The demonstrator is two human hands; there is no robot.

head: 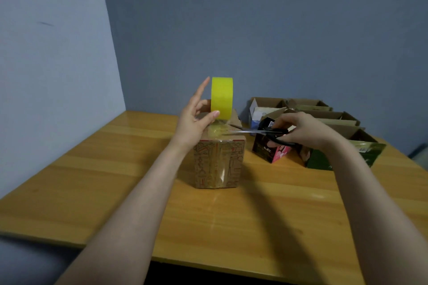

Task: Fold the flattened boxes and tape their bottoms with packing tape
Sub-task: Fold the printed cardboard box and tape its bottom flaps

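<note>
Brown printed cardboard box (220, 164) stands on the wooden tabletop (92, 180), likely light and stiff, its seam taped. Above it, the left hand (196, 120) pinches the yellow packing-tape roll (221, 97) by its sides. The right hand (303, 131) has its fingers closed around black-handled scissors (254, 132), blades open at the thin, sticky strip.

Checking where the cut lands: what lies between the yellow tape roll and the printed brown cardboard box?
Head view: a short strip of clear tape joins the yellow tape roll and printed brown cardboard box; open blades of the black-handled scissors reach it.
</note>
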